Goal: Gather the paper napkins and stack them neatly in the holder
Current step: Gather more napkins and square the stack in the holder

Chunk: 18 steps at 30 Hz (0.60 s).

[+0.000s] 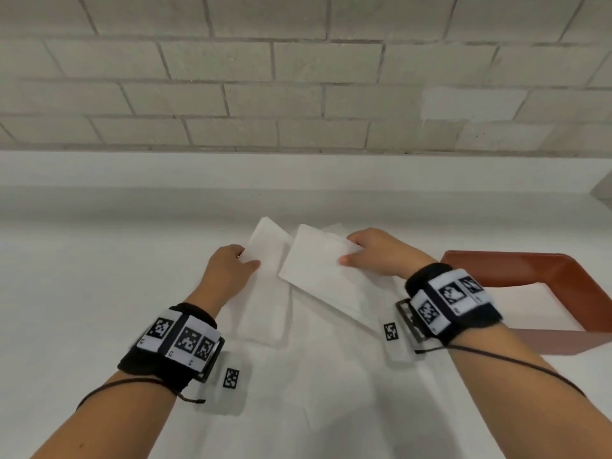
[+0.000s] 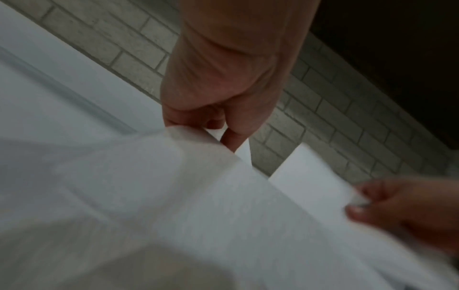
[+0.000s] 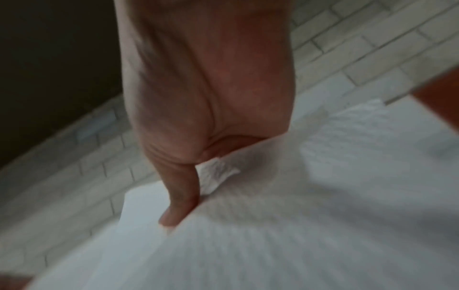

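The supporting surface is a white table (image 1: 99, 260) that runs back to a pale brick wall (image 1: 298, 77). White paper napkins (image 1: 265, 313) lie loose on the table near its middle, overlapping one another at differing angles. A reddish-brown holder (image 1: 569, 276) stands on the table just to the right of the napkins, partly cut off by the frame edge.

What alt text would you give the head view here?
Two bare hands each pinch a white paper napkin above a white counter: the left hand holds the left napkin, the right hand the right napkin. A reddish-brown holder sits at right, below a pale brick wall.
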Available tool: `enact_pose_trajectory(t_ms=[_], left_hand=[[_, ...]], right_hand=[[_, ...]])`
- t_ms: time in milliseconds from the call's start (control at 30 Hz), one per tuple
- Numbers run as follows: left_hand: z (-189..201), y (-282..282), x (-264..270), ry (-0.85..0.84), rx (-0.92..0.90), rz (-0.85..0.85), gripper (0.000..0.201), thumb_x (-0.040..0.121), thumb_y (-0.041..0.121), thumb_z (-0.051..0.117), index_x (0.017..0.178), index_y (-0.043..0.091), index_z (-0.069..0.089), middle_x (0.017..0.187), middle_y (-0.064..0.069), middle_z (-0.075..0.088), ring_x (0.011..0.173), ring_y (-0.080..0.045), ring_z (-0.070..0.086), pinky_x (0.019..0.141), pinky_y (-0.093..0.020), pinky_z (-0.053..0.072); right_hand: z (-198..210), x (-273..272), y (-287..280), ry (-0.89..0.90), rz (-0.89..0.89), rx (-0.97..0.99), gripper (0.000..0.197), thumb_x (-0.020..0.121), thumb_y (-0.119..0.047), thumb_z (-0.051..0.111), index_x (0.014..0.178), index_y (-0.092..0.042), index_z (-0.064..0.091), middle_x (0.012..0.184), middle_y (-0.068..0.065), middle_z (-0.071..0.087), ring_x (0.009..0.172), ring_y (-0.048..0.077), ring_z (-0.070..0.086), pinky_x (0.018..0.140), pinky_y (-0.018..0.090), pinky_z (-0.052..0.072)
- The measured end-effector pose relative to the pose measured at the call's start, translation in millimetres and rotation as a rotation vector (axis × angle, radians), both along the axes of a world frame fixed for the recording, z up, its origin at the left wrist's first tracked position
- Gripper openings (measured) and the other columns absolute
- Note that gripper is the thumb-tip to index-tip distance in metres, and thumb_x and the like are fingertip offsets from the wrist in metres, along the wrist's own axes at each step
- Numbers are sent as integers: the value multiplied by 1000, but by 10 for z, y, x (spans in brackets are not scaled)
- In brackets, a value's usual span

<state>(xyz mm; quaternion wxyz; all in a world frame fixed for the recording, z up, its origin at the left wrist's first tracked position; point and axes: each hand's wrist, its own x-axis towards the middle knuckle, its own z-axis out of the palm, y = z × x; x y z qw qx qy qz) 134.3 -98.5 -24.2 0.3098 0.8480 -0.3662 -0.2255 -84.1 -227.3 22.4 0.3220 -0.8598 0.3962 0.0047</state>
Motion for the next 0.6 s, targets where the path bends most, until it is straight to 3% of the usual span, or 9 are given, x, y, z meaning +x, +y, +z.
enact_pose_trajectory(t_ms=[100,200,267,333,467,600], left_hand=[[164,3,134,-100,-6,9,21,89,21,60,102,4,63,93,-7,60,82,-25,54,72,-31,40],[269,74,231,-135,-4,-66,16,89,22,62,99,10,64,94,-6,63,83,-24,57,68,-29,40],[316,130,248,-99,-30,-189,8,87,22,65,93,16,63,88,2,63,85,-20,59,65,-26,40],[335,183,230,-70,-20,-381,6,85,22,68,87,24,63,86,13,63,85,-8,60,71,-23,41],[252,173,109,0,77,-648,5,83,27,70,88,26,70,93,12,70,88,-2,62,82,-22,47],[190,59,-99,46,131,-780,5,82,27,70,87,28,70,92,13,69,87,-3,62,82,-22,48]], right_hand=[[-293,269,-183,-4,-45,-50,16,90,-25,61,98,-11,64,102,9,65,97,26,59,73,24,36],[-564,433,-326,56,-86,-120,32,91,-29,59,114,-6,62,121,15,59,113,30,54,86,29,39],[-692,491,-410,128,-96,-177,41,91,-34,58,123,-8,57,131,15,50,122,30,47,98,32,38],[-748,524,-486,157,-99,-183,45,90,-35,58,128,-11,55,136,12,46,127,28,42,103,35,37],[-743,602,-591,149,-74,-201,25,84,-30,65,104,-16,63,118,6,57,111,26,54,88,32,43],[-760,662,-623,96,-104,-156,18,79,-23,69,96,-18,63,98,-2,52,98,21,55,77,25,38]])
